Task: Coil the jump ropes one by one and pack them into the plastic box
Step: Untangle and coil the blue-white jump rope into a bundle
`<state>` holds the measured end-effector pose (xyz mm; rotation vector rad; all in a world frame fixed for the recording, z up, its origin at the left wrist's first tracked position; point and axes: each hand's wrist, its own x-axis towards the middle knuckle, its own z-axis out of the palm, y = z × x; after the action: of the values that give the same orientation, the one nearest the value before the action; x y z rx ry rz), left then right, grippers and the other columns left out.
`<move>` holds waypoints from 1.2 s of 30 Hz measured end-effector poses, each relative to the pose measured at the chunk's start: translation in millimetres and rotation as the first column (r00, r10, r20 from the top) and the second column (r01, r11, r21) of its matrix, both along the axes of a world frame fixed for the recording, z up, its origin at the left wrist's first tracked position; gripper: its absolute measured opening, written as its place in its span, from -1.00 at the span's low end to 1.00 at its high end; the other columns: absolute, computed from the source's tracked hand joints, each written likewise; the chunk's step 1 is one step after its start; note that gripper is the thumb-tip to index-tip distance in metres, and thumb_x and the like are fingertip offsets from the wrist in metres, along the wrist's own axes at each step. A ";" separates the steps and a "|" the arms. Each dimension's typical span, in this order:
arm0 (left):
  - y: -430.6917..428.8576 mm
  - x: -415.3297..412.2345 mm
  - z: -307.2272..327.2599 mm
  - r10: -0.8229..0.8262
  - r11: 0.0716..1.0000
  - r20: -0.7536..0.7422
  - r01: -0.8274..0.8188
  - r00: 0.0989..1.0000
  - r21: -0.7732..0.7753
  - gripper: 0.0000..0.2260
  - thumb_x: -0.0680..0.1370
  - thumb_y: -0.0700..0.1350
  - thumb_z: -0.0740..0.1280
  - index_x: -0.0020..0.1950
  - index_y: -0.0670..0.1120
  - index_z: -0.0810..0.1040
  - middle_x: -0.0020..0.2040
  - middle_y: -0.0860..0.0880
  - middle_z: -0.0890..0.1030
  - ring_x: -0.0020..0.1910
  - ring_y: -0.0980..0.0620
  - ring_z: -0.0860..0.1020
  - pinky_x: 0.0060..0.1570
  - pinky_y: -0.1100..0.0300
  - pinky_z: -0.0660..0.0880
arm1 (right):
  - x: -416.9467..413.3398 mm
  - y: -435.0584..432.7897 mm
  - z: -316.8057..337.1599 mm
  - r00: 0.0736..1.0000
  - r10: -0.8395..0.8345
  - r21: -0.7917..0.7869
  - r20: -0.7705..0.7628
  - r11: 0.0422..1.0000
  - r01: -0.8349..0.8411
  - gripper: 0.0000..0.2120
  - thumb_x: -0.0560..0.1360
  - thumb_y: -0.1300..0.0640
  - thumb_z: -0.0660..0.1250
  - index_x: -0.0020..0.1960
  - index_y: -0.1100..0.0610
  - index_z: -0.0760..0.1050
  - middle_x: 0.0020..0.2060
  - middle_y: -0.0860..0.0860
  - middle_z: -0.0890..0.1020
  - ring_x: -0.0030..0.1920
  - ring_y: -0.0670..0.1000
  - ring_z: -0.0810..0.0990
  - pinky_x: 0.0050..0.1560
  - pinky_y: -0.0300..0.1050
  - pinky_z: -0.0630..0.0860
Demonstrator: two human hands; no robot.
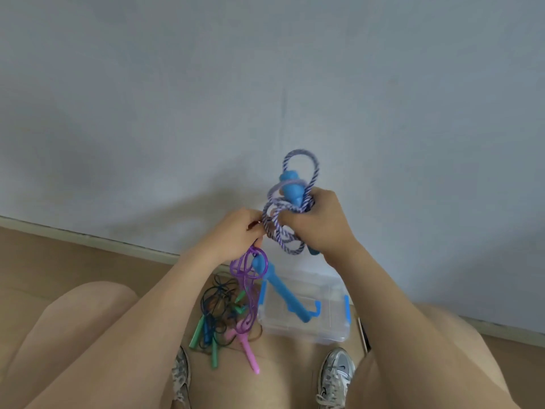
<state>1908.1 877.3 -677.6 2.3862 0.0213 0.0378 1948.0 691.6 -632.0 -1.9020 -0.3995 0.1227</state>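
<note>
My right hand (317,222) grips a blue handle (290,187) together with coils of a blue-and-white braided jump rope (280,231), held up in front of the wall. My left hand (241,228) pinches the same rope's coil at its left side. The second blue handle (283,293) hangs below my hands, over the clear plastic box (306,329) with blue latches on the floor. A purple rope (246,276) dangles under my left hand; what holds it up is hidden. Its pink handle (247,352) reaches the floor.
A tangle of dark rope with green handles (212,326) lies on the wooden floor left of the box. My knees and two grey sneakers (336,376) frame the pile. A grey wall and skirting board stand just behind the box.
</note>
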 end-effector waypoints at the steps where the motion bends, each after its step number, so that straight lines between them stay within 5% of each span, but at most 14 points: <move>1: -1.2 -0.7 2.1 0.010 1.000 0.018 -0.010 1.000 -0.001 -0.69 0.58 -0.28 0.29 -0.32 0.00 0.53 -0.38 0.01 0.64 -0.39 0.14 0.58 -0.33 0.28 0.43 | -0.8 2.0 -3.6 0.999 0.021 -0.099 0.030 0.995 -0.018 -0.87 0.32 0.10 0.56 -0.16 0.07 0.66 -0.36 -0.06 0.69 -0.36 -0.11 0.58 -0.26 -0.08 0.55; 3: -2.6 -2.3 6.1 0.017 1.000 0.030 -0.017 0.999 -0.001 -0.70 0.55 -0.34 0.31 -0.36 -0.09 0.51 -0.45 0.03 0.53 -0.50 0.19 0.45 -0.44 0.36 0.29 | -2.1 4.4 -6.6 0.996 0.084 -0.238 -0.010 0.968 -0.084 -0.86 0.36 0.07 0.58 -0.23 0.02 0.62 -0.43 -0.10 0.63 -0.42 -0.14 0.54 -0.31 -0.14 0.50; 6: -1.3 -3.4 7.1 -0.022 1.000 0.032 0.021 0.999 0.023 -0.73 0.54 -0.32 0.36 -0.37 -0.20 0.48 -0.46 -0.14 0.45 -0.48 0.15 0.31 -0.39 0.20 0.29 | -0.2 1.8 -4.7 0.971 0.170 -0.310 -0.171 0.926 -0.216 -0.77 0.47 0.05 0.50 -0.26 0.14 0.54 -0.47 0.00 0.56 -0.47 0.00 0.52 -0.34 -0.09 0.50; 10: 3.5 1.0 2.5 -0.037 0.994 0.064 0.043 0.997 -0.100 -0.93 0.57 -0.13 0.41 -0.04 -0.07 0.69 -0.19 -0.07 0.70 -0.24 -0.02 0.62 -0.12 0.00 0.59 | 6.7 -0.5 -1.9 0.998 0.062 -0.405 -0.018 0.912 -0.064 -0.63 0.50 -0.04 0.49 -0.33 0.13 0.46 -0.51 0.01 0.53 -0.49 -0.01 0.50 -0.42 -0.15 0.43; 13: 1.7 -2.9 10.8 -0.128 0.977 0.028 0.131 0.991 -0.170 -0.86 0.55 -0.08 0.42 0.10 0.04 0.67 -0.06 -0.02 0.72 -0.07 0.03 0.67 0.07 0.01 0.61 | 6.9 6.3 -7.0 0.996 -0.055 -0.290 0.064 0.954 0.072 -0.64 0.45 0.00 0.52 -0.35 0.12 0.42 -0.48 -0.02 0.49 -0.43 0.00 0.44 -0.37 -0.12 0.37; 17: 4.5 -4.5 13.3 -0.171 0.952 -0.098 0.138 0.980 -0.274 -0.57 0.42 -0.19 0.34 0.16 0.28 0.59 0.01 -0.13 0.69 -0.10 -0.11 0.62 0.01 -0.04 0.55 | 6.0 10.2 -11.1 0.998 -0.061 -0.121 -0.004 0.991 0.060 -0.73 0.34 0.03 0.50 -0.35 0.13 0.46 -0.49 -0.06 0.47 -0.43 -0.04 0.39 -0.34 -0.11 0.37; 22: 12.2 -6.1 5.6 -0.139 0.949 -0.230 0.063 0.963 -0.310 -0.32 0.57 -0.18 0.44 0.62 0.15 0.28 0.29 -0.06 0.67 0.22 -0.08 0.67 0.39 -0.13 0.51 | 13.4 5.7 -11.2 0.988 -0.087 0.090 -0.129 0.991 0.099 -0.74 0.39 0.12 0.47 -0.21 0.31 0.52 -0.39 0.07 0.53 -0.33 0.01 0.45 -0.26 0.03 0.42; 26: 6.3 -6.7 8.1 -0.193 0.958 -0.232 0.132 0.953 -0.255 -0.57 0.57 -0.09 0.37 0.43 0.13 0.54 0.27 0.06 0.68 0.26 0.01 0.62 0.38 -0.06 0.50 | 13.5 2.8 -5.7 0.984 -0.049 0.206 -0.172 0.975 0.084 -0.81 0.45 0.22 0.45 -0.05 0.36 0.62 -0.22 0.27 0.66 -0.21 0.08 0.58 -0.13 0.07 0.53; 30: 6.7 -5.9 9.7 -0.124 0.954 -0.199 0.062 0.972 -0.292 -0.85 0.60 -0.12 0.46 0.16 0.00 0.63 0.09 -0.09 0.71 0.08 -0.11 0.65 0.24 -0.07 0.54 | 12.5 0.0 -3.2 0.981 -0.087 0.252 -0.174 0.959 0.130 -0.88 0.48 0.25 0.46 -0.04 0.31 0.68 -0.10 0.34 0.70 -0.19 0.08 0.62 -0.10 0.04 0.57; 33: 4.0 -7.9 8.5 -0.117 0.918 -0.206 0.027 0.971 -0.395 -0.81 0.57 -0.10 0.52 0.11 -0.10 0.60 0.10 -0.10 0.73 0.13 -0.08 0.69 0.31 -0.08 0.56 | 12.9 -2.0 -2.1 0.977 -0.108 0.267 -0.182 0.951 0.155 -0.73 0.46 0.16 0.54 0.00 0.36 0.63 -0.26 0.15 0.66 -0.23 0.03 0.58 -0.17 -0.03 0.52; 36: -2.5 -8.5 7.5 -0.113 0.896 -0.192 0.016 0.975 -0.444 -0.74 0.55 -0.12 0.53 0.16 -0.17 0.58 0.13 -0.22 0.70 0.11 -0.08 0.69 0.32 -0.16 0.56 | 13.5 -5.7 -1.0 0.970 -0.073 0.272 -0.231 0.953 0.137 -0.85 0.52 0.24 0.47 0.06 0.27 0.71 -0.14 -0.05 0.76 -0.14 -0.08 0.73 -0.15 -0.20 0.59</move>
<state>1899.6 874.8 -670.1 1.9233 0.0465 -0.2335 1961.5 686.0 -633.0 -1.5992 -0.1548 0.1910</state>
